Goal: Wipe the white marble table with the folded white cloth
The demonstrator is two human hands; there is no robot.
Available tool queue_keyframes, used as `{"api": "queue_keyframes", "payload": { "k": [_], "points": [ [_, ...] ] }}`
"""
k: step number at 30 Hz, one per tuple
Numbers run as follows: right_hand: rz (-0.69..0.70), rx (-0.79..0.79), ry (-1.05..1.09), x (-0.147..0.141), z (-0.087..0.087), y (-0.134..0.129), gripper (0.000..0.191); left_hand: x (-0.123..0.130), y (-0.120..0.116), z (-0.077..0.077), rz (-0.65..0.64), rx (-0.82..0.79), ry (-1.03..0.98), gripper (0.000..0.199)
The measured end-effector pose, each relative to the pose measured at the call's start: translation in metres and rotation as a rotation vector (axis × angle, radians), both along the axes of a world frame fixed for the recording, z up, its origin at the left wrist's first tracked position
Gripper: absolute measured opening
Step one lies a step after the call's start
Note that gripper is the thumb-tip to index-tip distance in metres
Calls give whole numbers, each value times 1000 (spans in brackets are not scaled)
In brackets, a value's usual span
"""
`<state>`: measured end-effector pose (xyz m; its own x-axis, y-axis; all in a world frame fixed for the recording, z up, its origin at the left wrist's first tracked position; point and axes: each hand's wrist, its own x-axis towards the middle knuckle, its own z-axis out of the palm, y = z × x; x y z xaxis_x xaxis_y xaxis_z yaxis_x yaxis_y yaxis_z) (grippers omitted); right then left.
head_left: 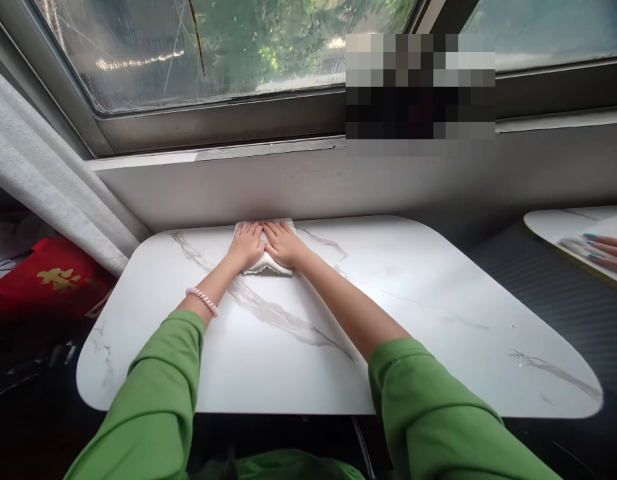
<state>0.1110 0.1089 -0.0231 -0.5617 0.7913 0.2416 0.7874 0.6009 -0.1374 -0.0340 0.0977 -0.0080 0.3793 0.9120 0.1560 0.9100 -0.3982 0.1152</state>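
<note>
Both my hands press side by side on a folded white cloth [268, 265] at the far edge of a white marble-patterned table [288, 373]. My left hand [247, 245] lies flat with its fingers stretched toward the wall. Beside it, my right hand [284, 245] also rests flat, the two hands touching or nearly so. The cloth shows around the fingertips and below the palms, and the rest of it is hidden under the hands. A pink coiled band [202, 301] circles my left wrist.
Behind the table stands a grey wall [213, 193] below a window [238, 53]. A curtain [48, 153] and a red bag [48, 280] are at left. On a second table [553, 223] at right, another person's hand [611, 250] touches a whitish cloth.
</note>
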Motion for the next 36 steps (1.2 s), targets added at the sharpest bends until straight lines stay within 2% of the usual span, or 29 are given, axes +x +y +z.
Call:
{"api": "queue_keyframes", "payload": {
  "k": [3,7,10,13,16,20,23,26,30,36],
  "points": [
    [-28,8,27,1,-2,8,57,2,12,-2,-11,21,-13,47],
    [-36,13,41,2,-3,6,57,2,12,-3,-2,22,-25,47],
    [-54,14,37,5,-4,0,57,4,4,-2,0,15,-22,48],
    [-28,11,44,15,-5,-13,57,12,-15,-2,10,12,-10,50],
    [41,14,46,35,-6,-42,57,29,-50,-3,35,20,6,52],
    [94,24,44,71,-5,-102,56,62,-111,-4,37,14,-6,54],
    [92,36,48,99,-2,-152,56,87,-154,1,-54,-3,-8,56],
    [106,53,45,122,1,-195,59,107,-187,6,-150,-32,-21,57],
    [95,68,10,138,3,-227,64,119,-211,9,-221,-121,-57,57],
    [-13,24,-18,137,0,-231,65,114,-208,16,-236,-308,-241,57]
  ]
}}
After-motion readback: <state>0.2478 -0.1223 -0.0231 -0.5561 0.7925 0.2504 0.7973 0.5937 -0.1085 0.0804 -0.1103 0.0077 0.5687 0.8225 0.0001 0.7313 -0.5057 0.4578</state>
